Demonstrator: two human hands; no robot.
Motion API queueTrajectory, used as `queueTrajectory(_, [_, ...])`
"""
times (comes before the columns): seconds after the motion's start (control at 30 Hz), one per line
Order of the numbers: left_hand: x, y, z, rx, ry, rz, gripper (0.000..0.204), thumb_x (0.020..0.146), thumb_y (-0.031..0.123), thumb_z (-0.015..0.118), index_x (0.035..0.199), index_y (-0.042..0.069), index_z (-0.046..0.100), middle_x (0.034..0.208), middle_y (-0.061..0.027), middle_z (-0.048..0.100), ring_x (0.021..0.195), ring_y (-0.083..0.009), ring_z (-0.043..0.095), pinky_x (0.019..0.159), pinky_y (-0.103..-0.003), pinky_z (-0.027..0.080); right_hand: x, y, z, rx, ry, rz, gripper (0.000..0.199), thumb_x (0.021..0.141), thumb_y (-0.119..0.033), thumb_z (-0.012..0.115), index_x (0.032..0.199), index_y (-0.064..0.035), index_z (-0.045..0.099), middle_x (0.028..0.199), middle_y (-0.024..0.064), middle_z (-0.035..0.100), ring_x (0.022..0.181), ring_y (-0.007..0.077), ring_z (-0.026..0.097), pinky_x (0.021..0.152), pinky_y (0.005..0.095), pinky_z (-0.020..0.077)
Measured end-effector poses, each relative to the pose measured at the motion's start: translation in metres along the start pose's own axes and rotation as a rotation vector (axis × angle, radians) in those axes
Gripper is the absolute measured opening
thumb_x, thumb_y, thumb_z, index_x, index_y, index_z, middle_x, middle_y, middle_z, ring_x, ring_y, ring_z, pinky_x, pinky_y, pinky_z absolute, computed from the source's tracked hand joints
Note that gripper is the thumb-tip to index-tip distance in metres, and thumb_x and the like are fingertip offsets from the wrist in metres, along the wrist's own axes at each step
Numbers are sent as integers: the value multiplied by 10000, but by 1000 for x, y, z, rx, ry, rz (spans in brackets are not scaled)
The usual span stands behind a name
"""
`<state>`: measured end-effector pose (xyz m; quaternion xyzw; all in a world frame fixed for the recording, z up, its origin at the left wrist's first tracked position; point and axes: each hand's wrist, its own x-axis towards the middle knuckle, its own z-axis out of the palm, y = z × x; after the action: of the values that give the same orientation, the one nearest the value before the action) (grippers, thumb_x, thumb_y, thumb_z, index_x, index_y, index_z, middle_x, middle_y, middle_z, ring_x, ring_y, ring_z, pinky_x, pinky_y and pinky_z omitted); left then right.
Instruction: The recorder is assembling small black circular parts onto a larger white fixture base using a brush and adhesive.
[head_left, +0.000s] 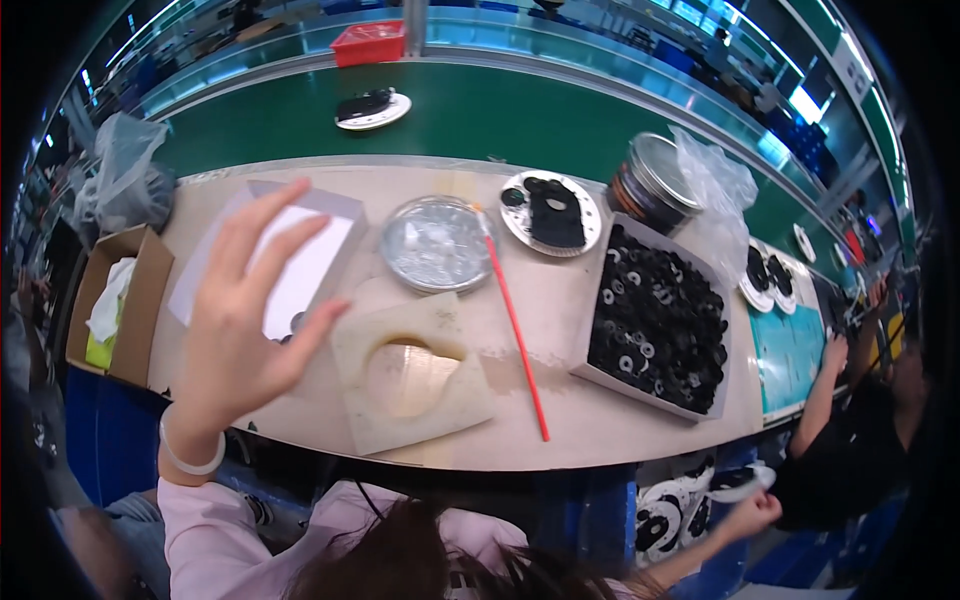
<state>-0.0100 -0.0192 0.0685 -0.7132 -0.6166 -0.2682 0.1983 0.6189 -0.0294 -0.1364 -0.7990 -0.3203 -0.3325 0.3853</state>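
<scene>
Head view: the left hand [245, 330] is raised in the left half of the frame, its fingers [265, 215] spread apart and holding nothing, hovering over the shallow white box [300, 265] that sits on the worktop [560, 300]. A pale bangle [185, 458] circles the wrist above a pink sleeve. The right hand [752, 512] is at the lower right, below the worktop's edge, with its fingers closed on a white disc [745, 485] that carries dark parts; more such discs lie stacked just beneath it.

Centre frame, just right of the left hand, lies a cream foam pad with a round hollow [410, 372]. Above it stands a round metal dish [437, 243], and a red stick [515, 325] runs diagonally from the dish down toward the near edge. Right of that, a grey tray [655, 320] is heaped with black rings, and a white plate with black parts [553, 212] sits above the stick.

To work well here, I judge that the open hand should come down flat and steady on the box, keeping clear of the dish and stick beside it.

A co-worker's arm [825, 400] shows at the far right.
</scene>
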Motion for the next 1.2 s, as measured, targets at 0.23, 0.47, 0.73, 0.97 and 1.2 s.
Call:
queueTrajectory(0.23, [-13, 11, 14, -314, -99, 104, 514, 664, 155, 704, 1130, 23, 532, 1232, -170, 476, 1126, -350, 459, 915, -404, 393, 9, -224, -143, 1399, -531, 168, 545, 856, -158, 456, 1343, 4, 274, 1327, 209, 349, 1198, 335, 395, 977, 413, 361])
queueTrajectory(0.47, [-25, 31, 35, -440, -225, 199, 811, 673, 473, 688, 1270, 6, 400, 1269, -203, 423, 1181, -390, 390, 948, -451, 353, -105, -374, -160, 1519, -1848, 166, 500, 861, -45, 445, 1312, -37, 231, 1016, 110, 543, 764, 104, 576, 598, 225, 514])
queueTrajectory(0.73, [-46, 15, 55, -556, -350, 113, 784, 646, 404, 729, 1242, 7, 407, 1214, -217, 444, 1139, -374, 423, 955, -404, 352, -114, -379, -133, 1071, -1378, -591, 198, 823, -63, 566, 1013, -10, 557, 766, 32, 582, 661, 64, 542, 487, 183, 409])
queueTrajectory(0.97, [-27, 6, 68, -527, -371, 218, 703, 657, 324, 721, 1184, -28, 415, 1195, -213, 459, 1167, -368, 389, 979, -420, 312, -93, -392, -125, 996, -1214, -586, 117, 789, -11, 571, 898, -4, 613, 707, 16, 569, 603, 43, 491, 464, 159, 342])
queueTrajectory(1.2, [-25, 2, 62, -556, -456, 238, 693, 656, 309, 721, 1170, -41, 415, 1210, -212, 439, 1169, -369, 370, 981, -428, 306, -85, -405, -116, 975, -1169, -592, 118, 791, -16, 571, 902, -6, 611, 714, 22, 570, 588, 44, 474, 465, 163, 321])
